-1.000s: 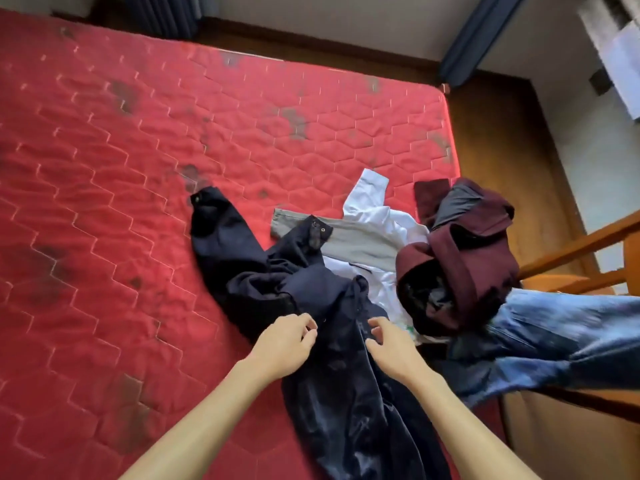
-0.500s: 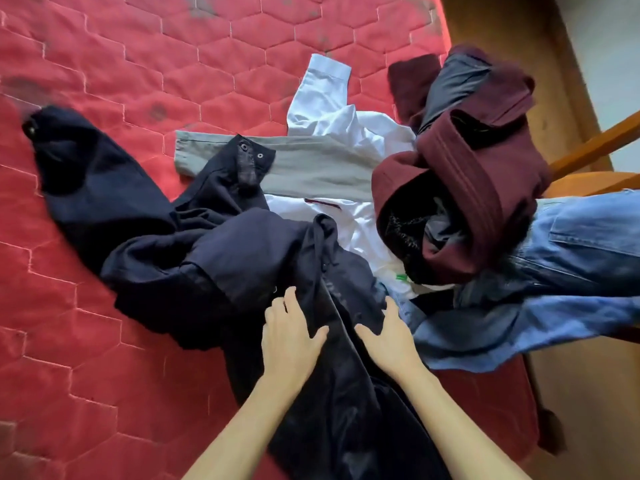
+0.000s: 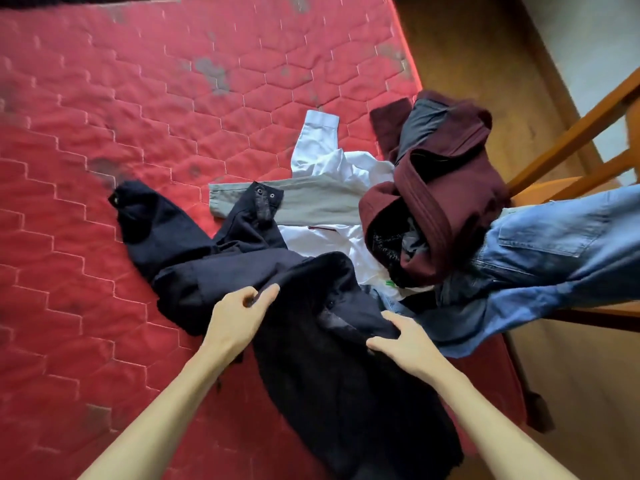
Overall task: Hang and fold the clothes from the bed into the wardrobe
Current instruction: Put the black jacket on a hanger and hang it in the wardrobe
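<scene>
coat (image 3: 329,393): dark navy, heavy, crumpled, lying on the bed (image 3: 104,133) at its near edge. its long axis runs from the sleeves, ahead and to the left, back toward the person between both arms. the left hand (image 3: 239,317) pinches a fold at mid-coat. the right hand (image 3: 405,341) grips a fold beside it, to the right. the left hand is nearer the sleeves, which will likely trail on lifting. one cuff overlaps a grey garment (image 3: 311,199) and a shirt (image 3: 322,147). the jeans (image 3: 554,244) lie to the right.
</scene>
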`<action>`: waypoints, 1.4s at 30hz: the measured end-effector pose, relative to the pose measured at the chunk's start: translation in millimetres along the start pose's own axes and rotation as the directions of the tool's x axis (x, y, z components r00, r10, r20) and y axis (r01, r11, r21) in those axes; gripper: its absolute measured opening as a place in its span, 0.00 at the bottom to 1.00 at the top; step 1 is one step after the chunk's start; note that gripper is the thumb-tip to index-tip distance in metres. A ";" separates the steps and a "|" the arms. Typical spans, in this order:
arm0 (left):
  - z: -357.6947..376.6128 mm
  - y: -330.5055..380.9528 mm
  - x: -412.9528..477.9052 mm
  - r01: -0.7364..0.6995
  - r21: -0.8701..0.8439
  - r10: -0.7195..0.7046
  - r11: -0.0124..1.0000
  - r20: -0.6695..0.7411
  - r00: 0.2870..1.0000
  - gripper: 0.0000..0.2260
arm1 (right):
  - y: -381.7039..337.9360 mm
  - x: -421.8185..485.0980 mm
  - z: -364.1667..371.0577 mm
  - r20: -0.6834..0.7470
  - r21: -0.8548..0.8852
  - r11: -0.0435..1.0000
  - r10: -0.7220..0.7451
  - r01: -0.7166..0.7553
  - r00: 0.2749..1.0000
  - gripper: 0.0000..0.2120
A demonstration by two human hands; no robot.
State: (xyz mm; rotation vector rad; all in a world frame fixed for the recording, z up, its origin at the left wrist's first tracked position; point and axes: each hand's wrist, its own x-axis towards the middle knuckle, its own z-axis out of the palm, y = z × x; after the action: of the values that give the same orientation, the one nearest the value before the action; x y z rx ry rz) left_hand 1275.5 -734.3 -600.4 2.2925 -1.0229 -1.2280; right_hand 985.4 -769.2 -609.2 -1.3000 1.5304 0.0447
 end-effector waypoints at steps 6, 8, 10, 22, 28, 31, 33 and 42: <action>-140.8 63.9 -39.4 -0.187 0.143 0.200 0.972 -0.081 0.976 0.14 | -72.2 -45.2 -73.1 -0.137 -0.013 0.979 -0.202 0.202 0.970 0.18; -180.7 87.9 -54.5 -0.202 0.137 0.219 0.970 -0.121 0.968 0.07 | -98.6 -60.2 -94.0 -0.182 -0.042 0.968 -0.251 0.248 0.951 0.15; -213.7 111.8 -70.0 -0.232 0.072 0.241 0.970 -0.151 0.959 0.03 | -124.1 -74.9 -111.4 -0.220 -0.054 0.955 -0.296 0.292 0.929 0.13; -366.2 243.7 -179.4 -0.307 -0.428 0.251 0.850 -0.183 0.951 0.09 | -280.0 -178.3 -224.2 -0.443 -0.079 0.722 -0.643 0.687 0.625 0.13; -431.1 264.0 -219.8 -0.316 -0.375 0.303 0.871 -0.095 0.948 0.24 | -325.5 -223.3 -254.1 -0.630 -0.120 0.630 -0.646 0.767 0.431 0.19; -457.9 265.5 -236.5 -0.376 -0.226 0.365 0.899 -0.093 0.926 0.37 | -349.6 -247.7 -268.6 -0.719 -0.107 0.543 -0.621 0.833 0.312 0.26; -474.1 266.0 -246.7 -0.383 -0.134 0.362 0.914 -0.158 0.919 0.34 | -367.8 -266.5 -278.1 -0.677 -0.233 0.422 -0.717 0.876 0.166 0.28; -489.1 249.5 -242.4 -0.795 0.105 0.690 0.598 -0.571 0.444 0.20 | -438.1 -301.0 -311.1 -0.157 -0.755 0.091 -0.987 0.649 -0.044 0.25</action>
State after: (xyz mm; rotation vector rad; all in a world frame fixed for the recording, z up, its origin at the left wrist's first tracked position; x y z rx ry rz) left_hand 1481.8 -742.9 -36.8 1.5270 -1.3714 -0.2084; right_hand 1041.6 -930.3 -17.4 -2.8054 0.8090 -1.1455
